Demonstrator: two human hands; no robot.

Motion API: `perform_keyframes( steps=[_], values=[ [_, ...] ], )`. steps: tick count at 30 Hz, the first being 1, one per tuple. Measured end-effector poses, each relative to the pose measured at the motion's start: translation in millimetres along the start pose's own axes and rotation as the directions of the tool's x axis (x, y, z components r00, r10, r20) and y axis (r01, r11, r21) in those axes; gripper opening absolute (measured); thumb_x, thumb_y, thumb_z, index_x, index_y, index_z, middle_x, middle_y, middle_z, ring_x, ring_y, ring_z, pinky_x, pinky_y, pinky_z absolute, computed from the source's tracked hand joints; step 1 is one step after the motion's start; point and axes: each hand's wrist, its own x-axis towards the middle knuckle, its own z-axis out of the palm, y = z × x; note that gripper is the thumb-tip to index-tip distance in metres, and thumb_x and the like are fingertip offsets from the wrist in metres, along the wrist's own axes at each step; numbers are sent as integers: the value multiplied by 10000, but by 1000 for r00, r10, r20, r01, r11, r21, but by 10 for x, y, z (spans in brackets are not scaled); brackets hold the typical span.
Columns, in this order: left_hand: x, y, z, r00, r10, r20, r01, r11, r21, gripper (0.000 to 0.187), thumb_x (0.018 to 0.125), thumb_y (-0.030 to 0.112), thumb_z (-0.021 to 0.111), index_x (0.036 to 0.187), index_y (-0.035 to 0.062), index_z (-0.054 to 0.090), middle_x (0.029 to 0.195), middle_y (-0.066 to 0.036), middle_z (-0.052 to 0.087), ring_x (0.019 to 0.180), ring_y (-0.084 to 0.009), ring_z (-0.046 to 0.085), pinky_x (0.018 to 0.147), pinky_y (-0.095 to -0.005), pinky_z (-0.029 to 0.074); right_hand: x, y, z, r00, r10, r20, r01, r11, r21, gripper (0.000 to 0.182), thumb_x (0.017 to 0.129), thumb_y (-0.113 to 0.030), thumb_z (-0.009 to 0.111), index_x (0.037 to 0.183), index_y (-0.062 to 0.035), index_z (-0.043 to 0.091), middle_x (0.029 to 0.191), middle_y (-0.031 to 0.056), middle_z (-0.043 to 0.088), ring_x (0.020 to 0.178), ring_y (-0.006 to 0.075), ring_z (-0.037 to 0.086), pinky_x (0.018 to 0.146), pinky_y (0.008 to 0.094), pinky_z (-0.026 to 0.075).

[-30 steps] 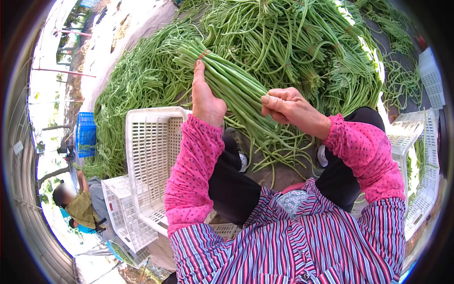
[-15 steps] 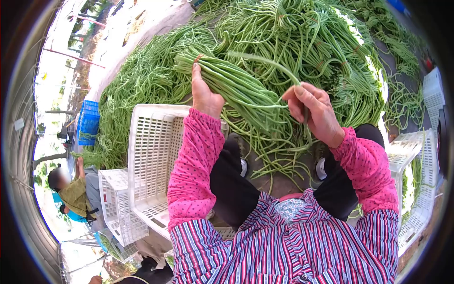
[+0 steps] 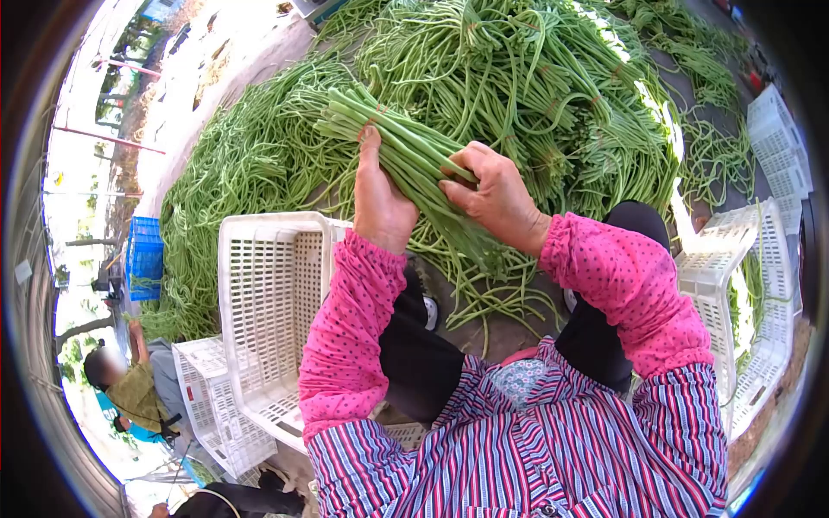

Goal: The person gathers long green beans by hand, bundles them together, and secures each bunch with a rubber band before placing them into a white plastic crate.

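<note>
A thick bundle of green long beans (image 3: 401, 145) slants in front of me, tied near its upper end with a thin reddish band. Wrapped round its left side is my left hand (image 3: 384, 203), thumb up near the band. My right hand (image 3: 498, 192) is closed at the bundle's right side, thumb and fingers pinching a bean that lies along it. The bundle's lower end hangs over loose long beans (image 3: 488, 298) between my feet.
A big heap of long beans (image 3: 553, 95), many banded, spreads ahead. White crates (image 3: 281, 226) stand at my left, another white crate (image 3: 704, 268) at my right. A blue crate (image 3: 143, 259) and a seated person (image 3: 142, 393) are at far left.
My right hand has moved left and up to the bundle, laying the stray bean it held out against the bundle's side. My left hand keeps its hold.
</note>
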Motion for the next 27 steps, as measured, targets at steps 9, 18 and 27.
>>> perform_keyframes(
  steps=[9, 18, 27],
  values=[
    [-46, 17, -56, 998, -37, 54, 32, 995, 96, 286, 987, 292, 442, 1177, 105, 547, 1045, -65, 625, 934, -214, 618, 841, -388, 518, 92, -56, -94, 974, 151, 170, -201, 924, 326, 227, 817, -143, 585, 896, 68, 564, 759, 120, 604, 707, 159, 569, 655, 315, 469],
    [354, 386, -693, 988, 139, -61, -134, 987, 86, 343, 1000, 354, 363, 1129, 130, 589, 1130, -71, 617, 1002, -271, 591, 895, -455, 490, -229, -105, -517, 878, 223, 422, -372, 874, 312, 191, 962, -167, 487, 930, 3, 570, 666, -14, 504, 590, 64, 454, 533, 248, 399],
    [152, 489, -316, 967, 215, -134, -218, 976, -6, 315, 996, 310, 384, 1176, 143, 582, 1182, -89, 594, 1086, -283, 560, 965, -494, 441, -113, 81, -592, 930, 346, 127, -367, 846, 386, 287, 931, -259, 595, 748, -39, 605, 582, -66, 483, 496, 0, 392, 434, 187, 320]
  ],
)
